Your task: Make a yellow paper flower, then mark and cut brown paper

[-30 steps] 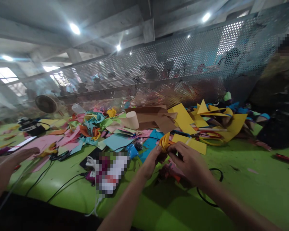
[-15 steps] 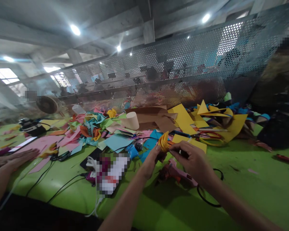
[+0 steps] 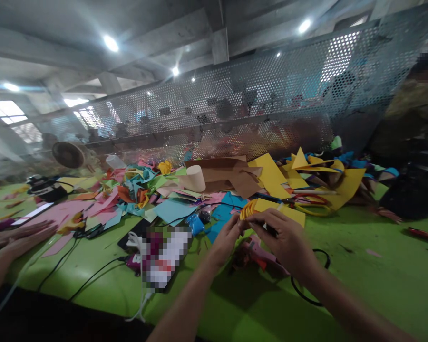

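Note:
A small yellow layered piece (image 3: pixel 248 209), ridged like folded or coiled paper, is held up between my two hands. My left hand (image 3: pixel 227 241) pinches it from the left and below. The fingers of my right hand (image 3: pixel 281 233) are closed on its right side, and they cover part of it. Under my hands a pink glue gun (image 3: pixel 259 252) with an orange trigger lies on the green table (image 3: pixel 364 289), partly hidden by my right hand. Just behind the piece is a flat yellow sheet (image 3: pixel 292 214).
Coloured paper scraps (image 3: pixel 137 183), brown sheets (image 3: pixel 231 173), a cream roll (image 3: pixel 196 178) and scissors (image 3: pixel 312 204) lie behind. A power strip (image 3: pixel 169 259) with cables is at left. Another person's hand (image 3: pixel 28 232) rests far left, near a yellow glue gun (image 3: pixel 71 223). A perforated metal screen (image 3: pixel 207 114) stands at the back.
The yellow piece has tilted and dropped slightly, its pointed top no longer upright. My right hand's fingers have come over its right side, closer to my left hand.

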The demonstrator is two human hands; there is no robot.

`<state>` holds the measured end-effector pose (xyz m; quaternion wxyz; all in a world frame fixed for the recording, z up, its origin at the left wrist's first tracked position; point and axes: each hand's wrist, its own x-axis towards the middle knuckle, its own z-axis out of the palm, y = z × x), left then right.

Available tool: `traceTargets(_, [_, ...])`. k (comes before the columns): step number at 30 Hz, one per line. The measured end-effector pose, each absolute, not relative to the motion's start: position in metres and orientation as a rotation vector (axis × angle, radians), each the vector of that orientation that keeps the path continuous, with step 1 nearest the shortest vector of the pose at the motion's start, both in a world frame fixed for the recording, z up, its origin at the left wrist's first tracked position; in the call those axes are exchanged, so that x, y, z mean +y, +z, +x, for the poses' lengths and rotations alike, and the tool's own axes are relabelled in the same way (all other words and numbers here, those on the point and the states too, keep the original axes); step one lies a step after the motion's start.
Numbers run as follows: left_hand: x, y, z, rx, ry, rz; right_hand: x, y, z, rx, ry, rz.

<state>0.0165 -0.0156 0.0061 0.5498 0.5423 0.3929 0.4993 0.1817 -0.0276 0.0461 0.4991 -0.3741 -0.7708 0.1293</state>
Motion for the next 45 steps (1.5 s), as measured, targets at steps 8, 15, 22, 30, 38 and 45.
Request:
traceTargets(8, [-0.014, 0.003, 0.018, 1.04, 1.168, 1.403, -0.026, 0.045, 0.181, -1.832, 0.279, -0.937])
traceTargets(15, [-0.014, 0.004, 0.017, 0.952, 1.19, 1.37, -0.026, 0.041, 0.183, -1.742, 0.412, -0.912])
traceTargets(22, [-0.013, 0.005, 0.016, 0.765, 1.16, 1.257, -0.024, 0.047, 0.194, -1.558, 0.508, -1.022])
traceTargets(30, [-0.012, 0.015, 0.012, 0.759, 1.149, 1.219, -0.016, 0.046, 0.202, -1.469, 0.595, -1.069])
traceTargets(38, [-0.003, 0.012, -0.002, 0.709, 1.294, 1.201, -0.009, 0.039, 0.211, -1.639, 0.61, -1.209])
traceTargets(45, [0.009, 0.013, -0.019, 0.649, 1.471, 1.078, -0.006, 0.036, 0.219, -2.397, 0.663, -1.491])
